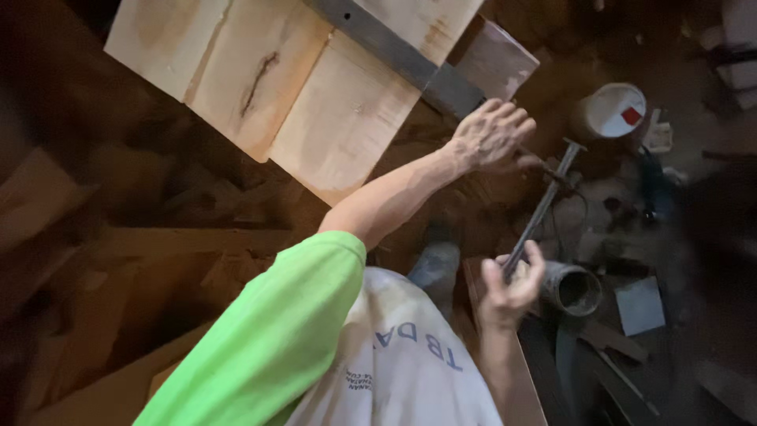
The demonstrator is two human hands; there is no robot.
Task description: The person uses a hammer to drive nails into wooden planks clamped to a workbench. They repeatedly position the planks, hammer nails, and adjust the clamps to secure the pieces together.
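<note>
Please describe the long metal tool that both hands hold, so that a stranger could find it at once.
Start at the pale wooden boards at the top, then look right, below the white bucket. A thin grey bar clamp slants between the left hand and right hand; nothing near is so long and slim.

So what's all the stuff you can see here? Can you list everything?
Wooden boards: several, pale, joined side by side, upper left.
Metal strip: one, grey, lying across the boards.
Metal bar clamp: one, dark grey, long and thin, held between both hands.
Bucket: one, white with a red patch inside, upper right on the floor.
Pipe piece: one, grey, open-ended, lower right beside the nearer hand.
Flat square piece: one, pale grey, on the floor at right.
Wood offcuts: several, brown, in the dim left side.
Left hand: one, at the far end of the clamp.
Right hand: one, gripping the near end of the clamp.
</note>
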